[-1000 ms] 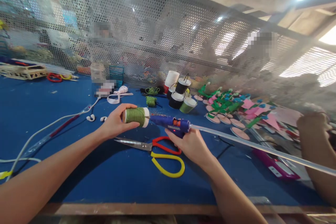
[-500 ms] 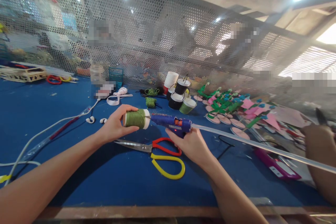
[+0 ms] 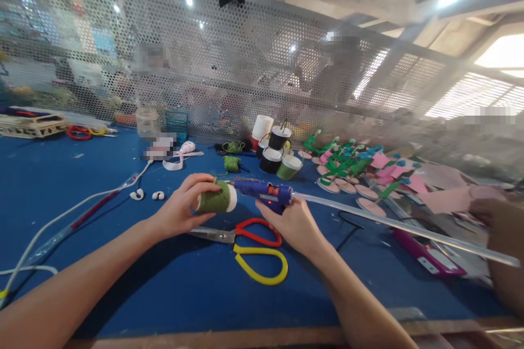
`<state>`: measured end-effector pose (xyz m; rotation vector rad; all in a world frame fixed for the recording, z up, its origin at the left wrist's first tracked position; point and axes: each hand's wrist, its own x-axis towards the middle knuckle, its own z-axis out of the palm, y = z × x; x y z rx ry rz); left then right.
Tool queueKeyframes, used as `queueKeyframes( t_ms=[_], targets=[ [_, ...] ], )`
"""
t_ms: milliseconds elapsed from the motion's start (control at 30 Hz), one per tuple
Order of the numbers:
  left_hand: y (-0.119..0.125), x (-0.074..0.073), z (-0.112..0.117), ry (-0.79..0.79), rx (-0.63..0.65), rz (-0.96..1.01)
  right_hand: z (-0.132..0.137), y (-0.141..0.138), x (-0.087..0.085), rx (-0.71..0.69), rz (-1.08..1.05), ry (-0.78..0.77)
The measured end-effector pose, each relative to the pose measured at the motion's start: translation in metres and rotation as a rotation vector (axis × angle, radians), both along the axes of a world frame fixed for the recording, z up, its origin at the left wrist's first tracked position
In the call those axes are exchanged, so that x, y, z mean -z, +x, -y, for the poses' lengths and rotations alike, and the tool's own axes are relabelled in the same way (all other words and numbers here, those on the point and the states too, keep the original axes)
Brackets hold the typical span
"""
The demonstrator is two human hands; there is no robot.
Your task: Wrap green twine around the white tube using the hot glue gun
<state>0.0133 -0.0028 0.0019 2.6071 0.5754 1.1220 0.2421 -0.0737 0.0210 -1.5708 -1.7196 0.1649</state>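
My left hand is closed round a small white paper cup wrapped in green yarn, lying on its side with the white end facing right. In my right hand is a blue hot glue gun, with a long clear glue stick running out of its back. The gun's nozzle is at the cup's upper right edge; I cannot tell whether it touches. Below both hands, scissors with one red and one yellow handle lie on the blue table.
Yarn-wrapped cups are grouped behind the gun, near a green yarn ball. Several green and pink craft pieces spread to the right, above a purple device. Another person's hand holds pink paper. White earphones lie left.
My left hand has tilted and turned the cup, lowering its white end slightly. The glue gun's nozzle now sits at the cup's upper edge. At right, the other person's hand has brought pink paper into view.
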Motion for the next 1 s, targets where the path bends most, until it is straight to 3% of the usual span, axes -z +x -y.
queueKeyframes(
  t_ms=[133,267,333,433,567,767,1000],
  targets=[
    [0.000,-0.001,0.001,0.027,0.020,-0.035,0.000,-0.002,-0.003,0.003,-0.066,-0.001],
    [0.000,-0.003,0.003,0.017,0.024,-0.035,0.000,-0.004,-0.008,0.013,-0.226,-0.211],
    [0.001,-0.003,0.002,-0.042,-0.001,0.007,-0.001,-0.004,-0.010,-0.027,-0.379,-0.284],
    [0.002,-0.002,-0.001,-0.156,-0.031,0.111,-0.005,0.000,-0.010,-0.086,-0.620,-0.264],
    [0.004,0.000,-0.003,-0.336,-0.045,0.211,-0.017,0.012,-0.005,-0.014,-0.801,-0.231],
    [0.005,-0.004,0.000,-0.491,-0.048,0.259,-0.036,0.028,0.011,0.008,-0.773,-0.309],
    [0.004,-0.002,-0.002,-0.421,-0.034,0.250,-0.049,0.033,0.023,0.075,-0.514,-0.315]
  ],
)
